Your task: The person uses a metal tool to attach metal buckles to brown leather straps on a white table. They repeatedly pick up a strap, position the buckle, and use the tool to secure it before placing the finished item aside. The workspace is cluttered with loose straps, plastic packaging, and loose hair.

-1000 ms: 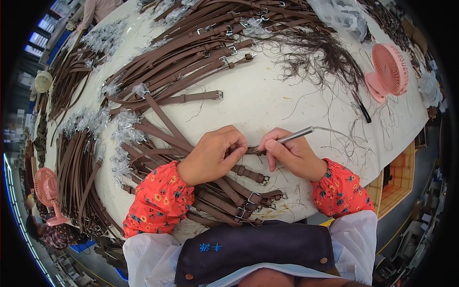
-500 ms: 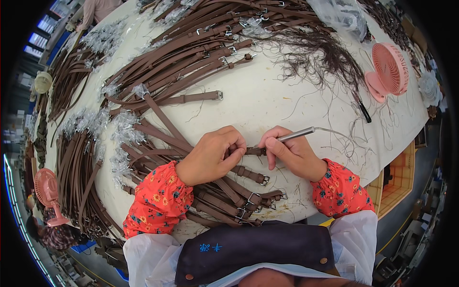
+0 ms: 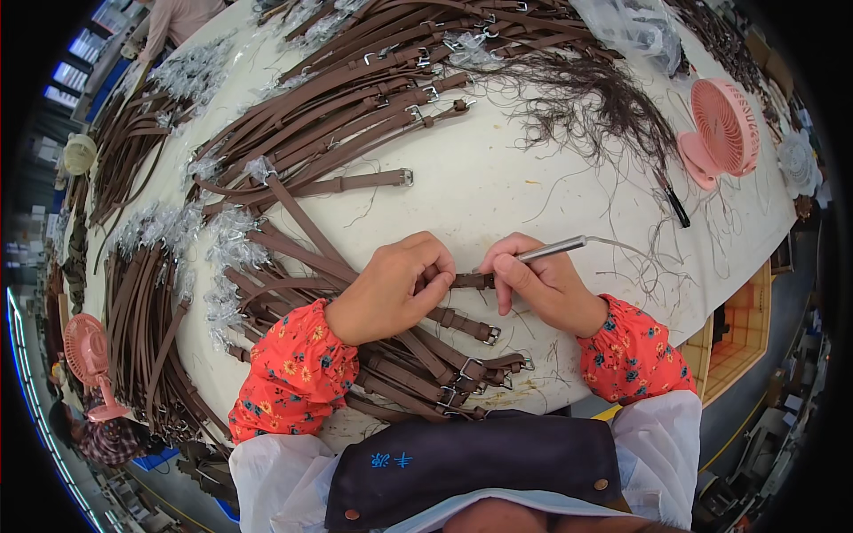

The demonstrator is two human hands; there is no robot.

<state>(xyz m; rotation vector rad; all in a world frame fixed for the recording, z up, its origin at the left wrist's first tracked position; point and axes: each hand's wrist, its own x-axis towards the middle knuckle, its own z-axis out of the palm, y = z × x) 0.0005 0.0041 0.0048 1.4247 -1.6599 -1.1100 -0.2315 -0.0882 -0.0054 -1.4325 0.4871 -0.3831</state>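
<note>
Brown strap (image 3: 474,281) lying at mid-view, bridging the two hands. Left hand (image 3: 402,286), on its 9 o'clock side, is gripping it, thumb and fingertips closed. Right hand (image 3: 539,282), on its 3 o'clock side, is gripping a silver pen-like tool (image 3: 554,249), fingers curled shut. Buckled straps (image 3: 426,357) are spreading toward 6 o'clock; pink fan (image 3: 721,129) standing toward 2 o'clock.

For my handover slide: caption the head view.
Left hand and right hand at a brown strap, the right holding a metal tool.
</note>
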